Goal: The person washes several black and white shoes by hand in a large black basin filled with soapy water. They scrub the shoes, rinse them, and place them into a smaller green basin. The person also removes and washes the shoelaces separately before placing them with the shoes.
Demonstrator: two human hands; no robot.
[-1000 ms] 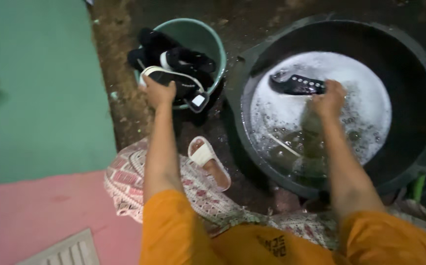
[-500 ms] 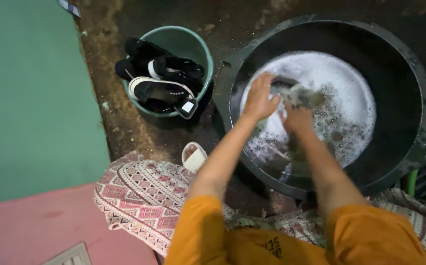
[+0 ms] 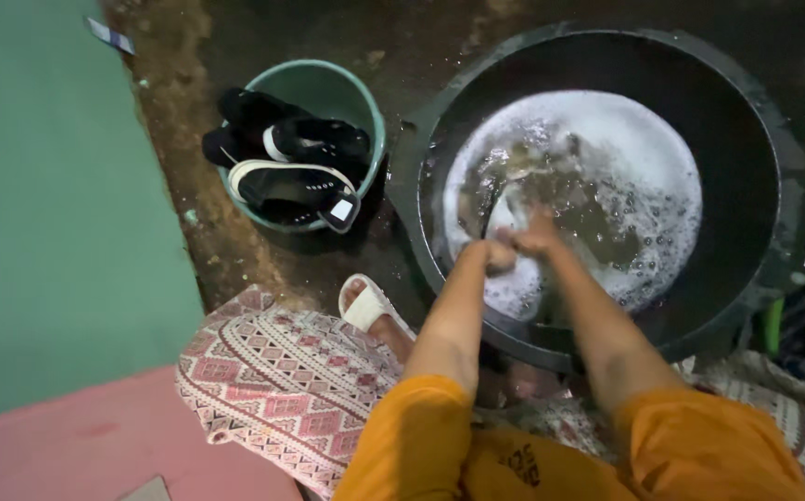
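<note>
Both hands are kept together in the suds at the near-left part of a big black basin (image 3: 773, 139). The left hand (image 3: 488, 255) is seen clenched into a fist at the waterline; the right hand (image 3: 537, 237) is curled w/ fingers bent, touching the left. What is gripped between them cannot be told, as it is hidden by foam and blur; a pale, bent shape (image 3: 500, 206) is seen just beyond the knuckles, maybe part of the item being washed. Both forearms are angled forward and inward from orange sleeves (image 3: 421, 436), elbows apart, wrists meeting low over the soapy water (image 3: 625, 158). Judged from the pose, a scrub or wring is in hand: it would be done best w/ the item held under or just at the surface, pressure kept even betw. both fists, and elbows held steady so water is not slopped over the near rim. Foam is spread across the far and right parts of the basin, w/ darker, clearer water near the middle. To the left, well apart, a green bucket (image 3: 328, 83) is filled w/ black shoes (image 3: 282, 148), one w/ a white sole edge. Near the basin's near-left rim a foot in a white sandal (image 3: 365, 306) is set on the dark ground, beside a patterned cloth (image 3: 273, 380).
</note>
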